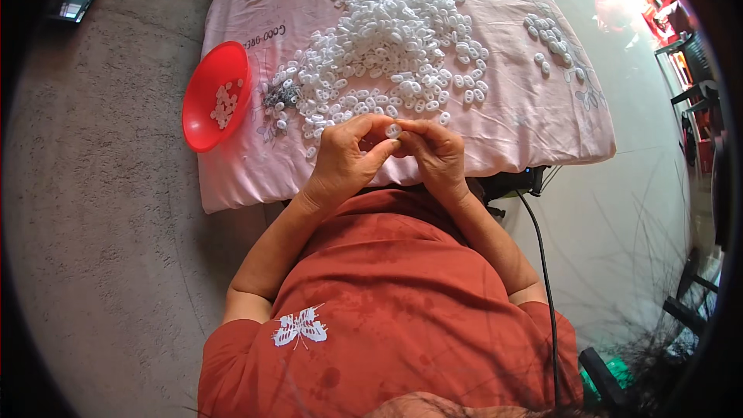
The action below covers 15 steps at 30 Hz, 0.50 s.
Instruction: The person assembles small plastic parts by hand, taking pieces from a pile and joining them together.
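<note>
My left hand (346, 156) and my right hand (436, 156) meet over the near edge of a pink cloth (534, 120). Between their fingertips they pinch one small white plastic piece (393, 131). Just beyond my fingers lies a large heap of the same white oval pieces (387, 39), spread over the middle of the cloth. A few small grey metal parts (283, 97) lie at the heap's left edge.
A red plastic bowl (203, 120) with several white pieces in it rests on the cloth's left edge. A smaller cluster of white pieces (551, 40) lies at the right. A black cable (543, 263) runs down past my right arm. Grey concrete floor surrounds the cloth.
</note>
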Motion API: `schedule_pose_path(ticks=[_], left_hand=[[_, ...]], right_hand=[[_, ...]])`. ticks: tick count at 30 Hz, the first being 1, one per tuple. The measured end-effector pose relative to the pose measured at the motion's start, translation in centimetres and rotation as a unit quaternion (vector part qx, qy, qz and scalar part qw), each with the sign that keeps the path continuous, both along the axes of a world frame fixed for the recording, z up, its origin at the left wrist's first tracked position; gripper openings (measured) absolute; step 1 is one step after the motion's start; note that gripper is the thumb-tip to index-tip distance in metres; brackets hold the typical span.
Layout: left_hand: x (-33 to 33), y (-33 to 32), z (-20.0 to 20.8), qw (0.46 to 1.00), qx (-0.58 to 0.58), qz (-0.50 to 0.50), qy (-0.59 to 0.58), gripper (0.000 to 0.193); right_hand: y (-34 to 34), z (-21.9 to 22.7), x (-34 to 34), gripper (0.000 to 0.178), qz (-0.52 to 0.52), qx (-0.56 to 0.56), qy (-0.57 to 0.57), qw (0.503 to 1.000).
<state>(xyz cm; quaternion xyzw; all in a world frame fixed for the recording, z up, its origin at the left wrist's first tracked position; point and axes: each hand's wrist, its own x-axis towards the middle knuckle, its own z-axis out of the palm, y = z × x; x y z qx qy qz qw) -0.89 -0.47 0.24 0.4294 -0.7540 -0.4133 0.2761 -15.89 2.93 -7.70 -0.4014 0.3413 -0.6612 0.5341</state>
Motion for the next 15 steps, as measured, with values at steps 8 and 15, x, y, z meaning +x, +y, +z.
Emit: schedule_pose_path(ticks=[8,15], left_hand=[[1.7,-0.8,-1.2,0.998,0.014,0.044,-0.036,0.010],[11.9,-7.5,0.1,0.941,-0.149,0.297,-0.072,0.009]], right_hand=[[-0.4,-0.1,0.1,0.018,0.051,0.028,0.031,0.998],[-0.4,-0.3,0.0,0.022,0.056,0.028,0.037,0.997]])
